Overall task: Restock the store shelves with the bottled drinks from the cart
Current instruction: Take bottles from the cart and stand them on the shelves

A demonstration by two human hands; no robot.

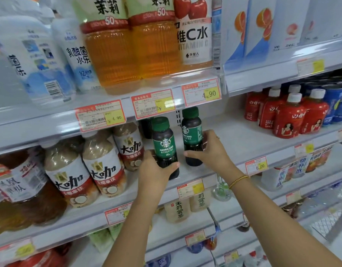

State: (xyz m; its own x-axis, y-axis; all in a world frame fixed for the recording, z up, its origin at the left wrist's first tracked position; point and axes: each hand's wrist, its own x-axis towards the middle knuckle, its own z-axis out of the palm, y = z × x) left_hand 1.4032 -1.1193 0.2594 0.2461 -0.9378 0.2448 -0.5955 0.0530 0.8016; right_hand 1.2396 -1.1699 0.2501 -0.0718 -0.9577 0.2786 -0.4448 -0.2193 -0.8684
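Observation:
Two dark coffee bottles with green caps and green labels stand upright on the middle shelf [233,143]. My left hand [156,170] grips the lower part of the nearer bottle [163,143] at the shelf's front. My right hand [210,151] holds the base of the second bottle [192,132], which stands a little further back and to the right. A third dark bottle [147,128] shows partly behind them. The cart is out of view.
Milk-coffee bottles [102,166] crowd the shelf to the left of my hands. Red bottles with white caps [289,118] stand to the right, with bare shelf between. The upper shelf holds tall amber tea bottles [131,51]. Price tags [202,93] line the shelf edges.

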